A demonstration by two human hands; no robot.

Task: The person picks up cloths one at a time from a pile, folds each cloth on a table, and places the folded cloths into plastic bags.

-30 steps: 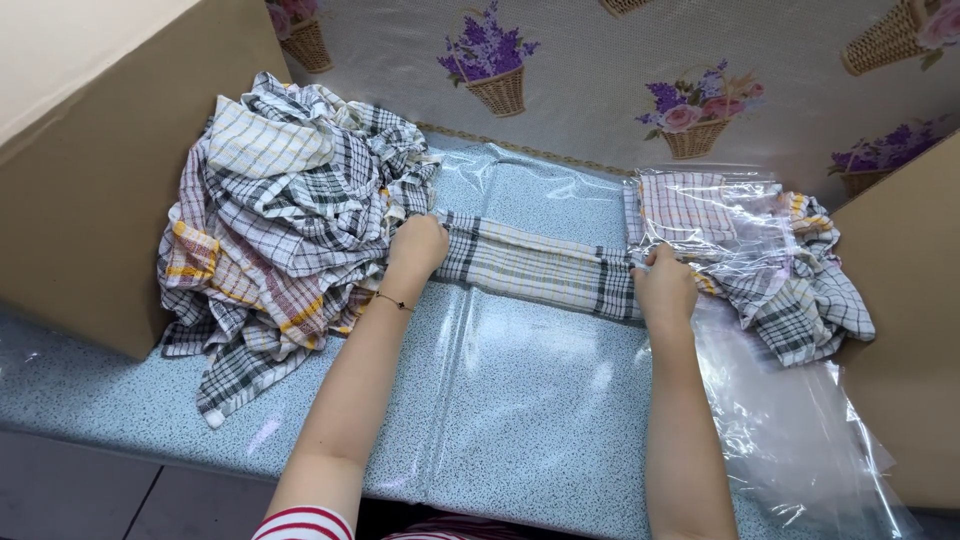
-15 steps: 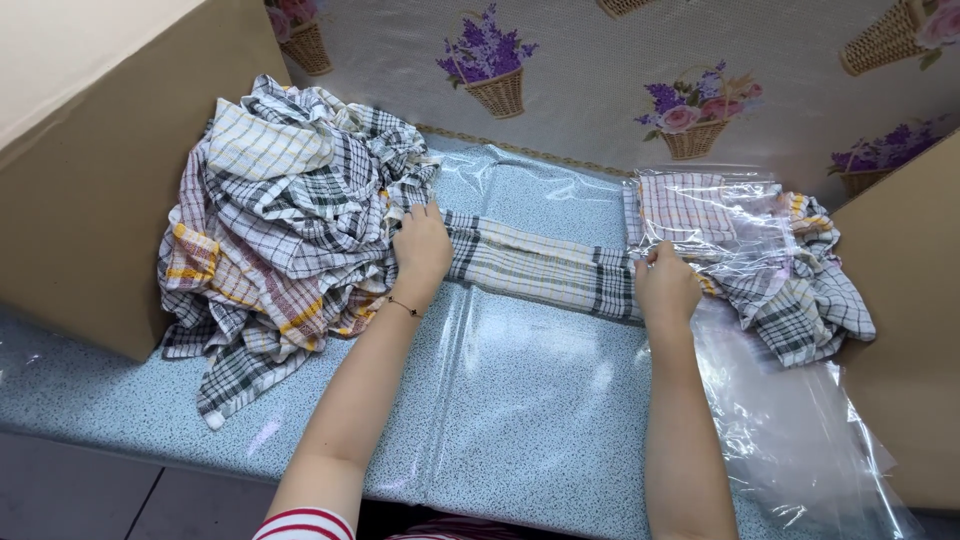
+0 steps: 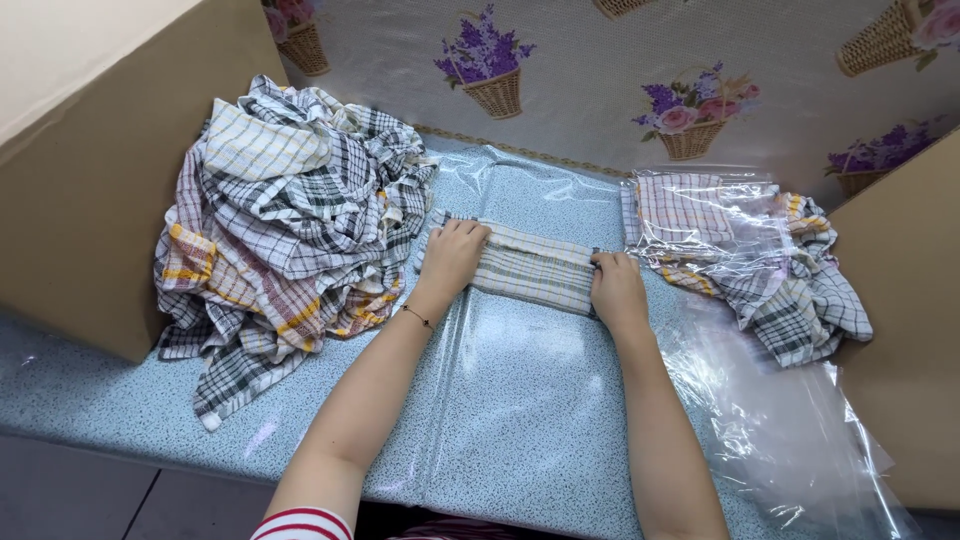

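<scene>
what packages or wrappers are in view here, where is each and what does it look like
Clear plastic bag: right of the right hand, crinkled, over folded checked cloths.
Loose clear plastic sheet: front right on the table, glossy and wrinkled.
Brown cardboard panel: upright at far left.
Brown cardboard panel: upright at far right.
No labels, signs or screens.

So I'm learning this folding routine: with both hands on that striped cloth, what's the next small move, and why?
Probably fold one end over the other, say the left hand carrying its end toward the right hand. The striped cloth already lies as a narrow flat band on the table, with a hand pressing each end, so halving it looks like the natural step.
</scene>
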